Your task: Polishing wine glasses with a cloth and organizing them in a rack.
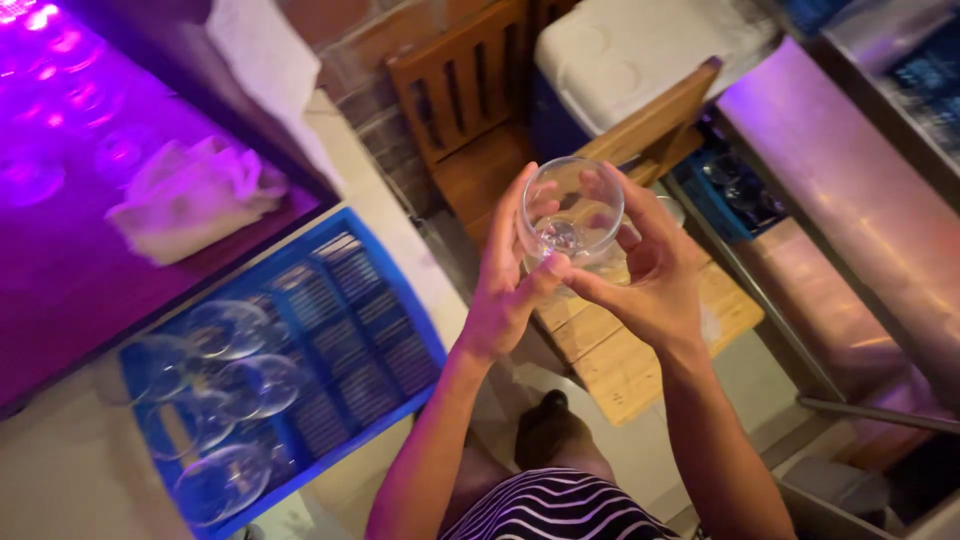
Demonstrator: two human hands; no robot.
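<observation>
A clear wine glass [572, 212] is held up in front of me, its open mouth facing the camera. My left hand [510, 280] cups its left side, thumb against the lower rim. My right hand [650, 270] wraps the right side, fingers spread around the bowl and thumb meeting the left thumb below it. The stem is hidden behind the hands. Down to the left a blue plastic rack [380, 330] lies on a counter with several clear glasses [235, 385] lying in its left half.
A purple-lit counter [60, 250] at the left carries a crumpled white cloth [190, 195]. A wooden chair [480, 100] and a white cooler box [630, 50] stand ahead. A wooden pallet [620, 350] lies on the floor. A steel counter [850, 200] runs along the right.
</observation>
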